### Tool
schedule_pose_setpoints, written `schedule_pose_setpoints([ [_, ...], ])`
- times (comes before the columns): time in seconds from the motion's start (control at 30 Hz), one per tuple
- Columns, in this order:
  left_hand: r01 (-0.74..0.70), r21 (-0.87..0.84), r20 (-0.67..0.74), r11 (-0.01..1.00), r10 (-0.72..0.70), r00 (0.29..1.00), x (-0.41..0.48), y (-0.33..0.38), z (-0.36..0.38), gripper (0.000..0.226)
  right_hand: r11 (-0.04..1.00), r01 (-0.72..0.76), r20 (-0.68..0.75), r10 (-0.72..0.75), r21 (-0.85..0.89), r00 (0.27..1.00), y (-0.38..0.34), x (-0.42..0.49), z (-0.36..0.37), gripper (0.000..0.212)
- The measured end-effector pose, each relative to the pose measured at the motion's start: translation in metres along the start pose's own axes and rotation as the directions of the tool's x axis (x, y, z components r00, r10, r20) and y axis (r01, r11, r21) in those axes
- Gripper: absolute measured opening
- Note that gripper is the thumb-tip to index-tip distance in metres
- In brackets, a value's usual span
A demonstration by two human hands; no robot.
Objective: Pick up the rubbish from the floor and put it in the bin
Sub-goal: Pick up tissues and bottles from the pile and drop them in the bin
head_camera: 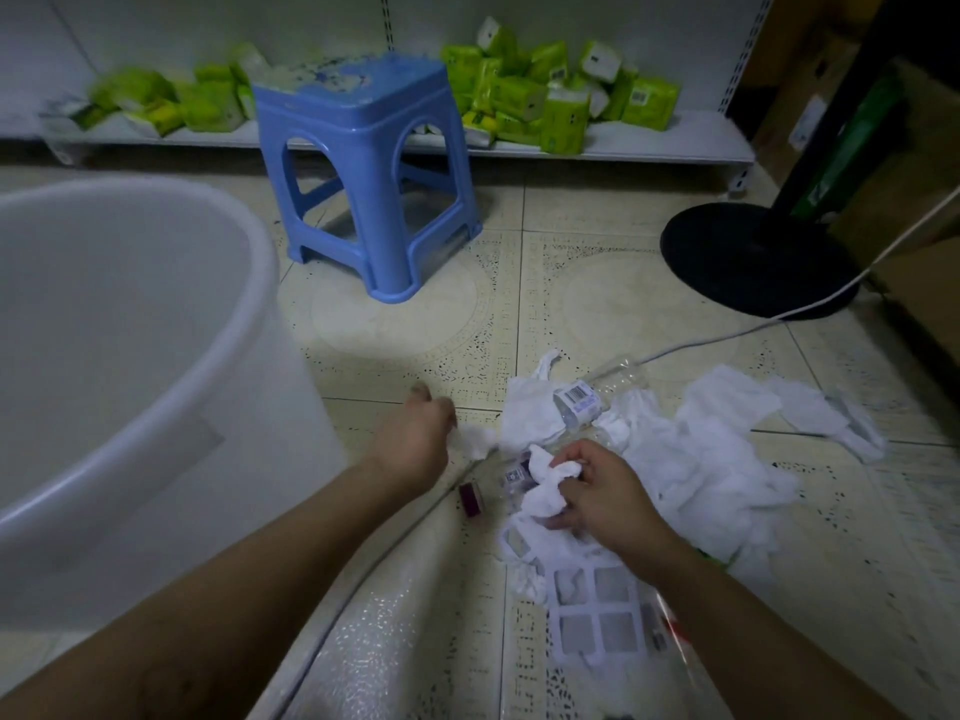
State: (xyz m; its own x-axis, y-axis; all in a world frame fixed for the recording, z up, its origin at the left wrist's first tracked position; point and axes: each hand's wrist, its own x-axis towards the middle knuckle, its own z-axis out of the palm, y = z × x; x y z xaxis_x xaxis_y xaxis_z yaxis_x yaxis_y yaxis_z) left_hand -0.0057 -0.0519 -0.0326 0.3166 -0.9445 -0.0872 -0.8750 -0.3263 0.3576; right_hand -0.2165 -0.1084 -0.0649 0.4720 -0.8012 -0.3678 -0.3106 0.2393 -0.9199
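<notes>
Rubbish lies heaped on the patterned cream floor tiles (597, 283): crumpled white tissues (696, 459), a clear plastic bottle with a barcode label (587, 397) and a white cardboard insert with square windows (597, 610). The right hand (608, 491) is closed around a wad of white tissue (545, 485) at the near edge of the heap. The left hand (410, 439), fingers curled, pinches a small scrap of white tissue (475, 440) against the floor. The large white plastic bin (249, 283) stands to the left, beside a blue plastic stool (363, 148).
</notes>
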Motion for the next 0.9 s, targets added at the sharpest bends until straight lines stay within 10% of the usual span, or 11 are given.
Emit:
schedule_pose_setpoints([
  [0.4, -0.253, 0.032, -0.204, 0.967, 0.254, 0.946, 0.003, 0.018, -0.204, 0.017, 0.967, 0.249, 0.166, -0.238, -0.049, 0.957, -0.202, -0.022, 0.007, 0.014],
  [0.67, 0.016, -0.026, -0.261, 1.000, -0.022, 0.965, -0.033, -0.085, -0.267, 0.033, 0.867, 0.475, 0.217, -0.440, -0.149, 0.871, -0.282, -0.017, 0.129, 0.026],
  [0.9, 0.195, 0.197, -0.206, 0.961, -0.154, 0.966, -0.076, -0.148, -0.271, 0.013, 0.474, 0.652, 0.467, -0.458, -0.592, 0.756, -0.262, -0.023, 0.210, 0.017],
])
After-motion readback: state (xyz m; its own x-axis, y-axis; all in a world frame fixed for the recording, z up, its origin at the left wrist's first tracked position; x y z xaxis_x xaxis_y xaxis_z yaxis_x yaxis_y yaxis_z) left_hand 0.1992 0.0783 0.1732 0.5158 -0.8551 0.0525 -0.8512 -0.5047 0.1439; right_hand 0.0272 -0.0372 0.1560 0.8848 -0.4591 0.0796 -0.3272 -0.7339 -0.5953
